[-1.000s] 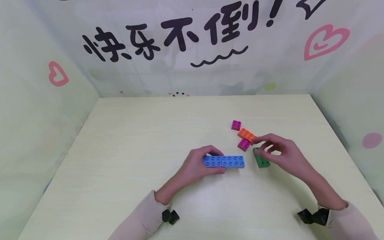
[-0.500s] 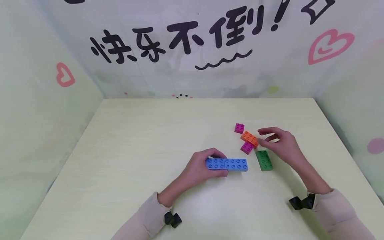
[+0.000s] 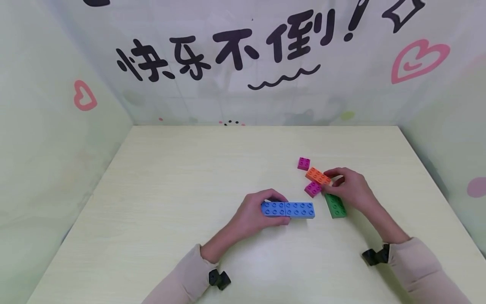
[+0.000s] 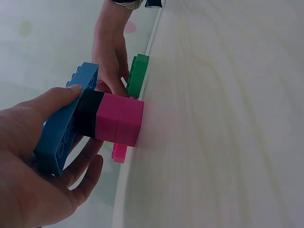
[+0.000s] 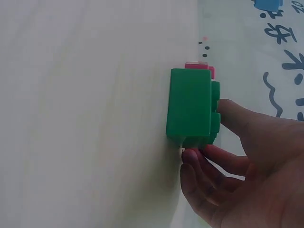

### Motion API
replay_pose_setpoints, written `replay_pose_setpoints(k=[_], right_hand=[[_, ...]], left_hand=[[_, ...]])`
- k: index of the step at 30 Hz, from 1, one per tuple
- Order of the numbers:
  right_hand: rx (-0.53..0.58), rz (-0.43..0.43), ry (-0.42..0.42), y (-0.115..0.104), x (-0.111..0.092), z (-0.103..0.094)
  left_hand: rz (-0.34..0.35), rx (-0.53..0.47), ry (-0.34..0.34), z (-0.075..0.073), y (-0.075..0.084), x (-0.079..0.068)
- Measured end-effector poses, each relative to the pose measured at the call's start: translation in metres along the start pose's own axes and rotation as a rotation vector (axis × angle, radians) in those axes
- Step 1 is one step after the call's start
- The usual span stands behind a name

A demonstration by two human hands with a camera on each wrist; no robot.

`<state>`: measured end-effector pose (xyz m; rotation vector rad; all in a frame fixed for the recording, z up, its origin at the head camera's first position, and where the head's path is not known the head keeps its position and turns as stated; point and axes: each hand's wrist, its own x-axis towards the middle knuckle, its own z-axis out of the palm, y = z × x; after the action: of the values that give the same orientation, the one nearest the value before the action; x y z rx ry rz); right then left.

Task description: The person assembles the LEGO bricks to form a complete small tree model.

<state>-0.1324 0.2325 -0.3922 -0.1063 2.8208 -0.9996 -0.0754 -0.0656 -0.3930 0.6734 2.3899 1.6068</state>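
My left hand [image 3: 248,213] grips a row of two joined blue toy bricks [image 3: 300,210] by its left end. In the left wrist view a dark brick [image 4: 89,114] and two pink bricks [image 4: 119,118] are stacked beneath the blue row [image 4: 59,137]. My right hand [image 3: 351,188] pinches the right end of an orange brick [image 3: 317,175] between thumb and fingers. A green brick [image 3: 336,207] lies just below that hand; in the right wrist view the green brick [image 5: 190,102] hides the orange one. One magenta brick [image 3: 313,189] lies against the orange brick's near side.
Another magenta brick [image 3: 303,163] lies just beyond the orange brick. The pale tabletop [image 3: 171,181] extends to the left. Printed cloth walls [image 3: 197,97] stand at the back and both sides. A black wrist device [image 3: 376,256] sits at the right cuff.
The right hand has gone from above the green brick, up beside the orange brick, then down onto its right end. The left hand keeps its grip on the blue row. The camera view shifted slightly.
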Motion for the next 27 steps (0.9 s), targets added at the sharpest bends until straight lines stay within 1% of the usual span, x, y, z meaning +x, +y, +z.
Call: replay_pose_setpoints(k=[3, 7, 9, 11, 13, 15, 18, 22, 25, 27], right_hand=[[-0.028, -0.009, 0.014, 0.002, 0.000, 0.003], [-0.034, -0.007, 0.040, 0.003, -0.001, 0.003], [-0.016, -0.011, 0.062, 0.002, -0.003, -0.001], [0.009, -0.032, 0.092, 0.000, -0.006, -0.008], [0.034, -0.081, 0.121, -0.004, -0.008, -0.016], [0.048, -0.153, 0.133, -0.010, -0.011, -0.023], [0.053, -0.263, 0.115, -0.022, -0.016, -0.028], [0.081, -0.408, 0.051, -0.041, -0.025, -0.026], [0.135, -0.502, -0.024, -0.055, -0.032, -0.019], [0.163, -0.550, -0.075, -0.063, -0.037, -0.013]], left_hand=[[0.000, -0.003, -0.002, 0.000, 0.000, 0.000], [-0.009, -0.003, -0.001, 0.001, 0.000, 0.000], [-0.015, 0.001, -0.002, 0.001, 0.000, 0.000], [-0.021, 0.004, -0.001, 0.001, 0.001, 0.001], [-0.026, 0.005, 0.000, 0.001, 0.001, 0.001], [-0.031, 0.006, 0.004, 0.000, 0.001, 0.001], [-0.032, 0.012, 0.011, -0.001, 0.001, 0.000], [-0.037, 0.012, 0.014, -0.001, 0.000, 0.000], [-0.041, 0.006, 0.018, 0.000, -0.001, 0.000], [-0.036, 0.004, 0.024, 0.000, -0.002, 0.000]])
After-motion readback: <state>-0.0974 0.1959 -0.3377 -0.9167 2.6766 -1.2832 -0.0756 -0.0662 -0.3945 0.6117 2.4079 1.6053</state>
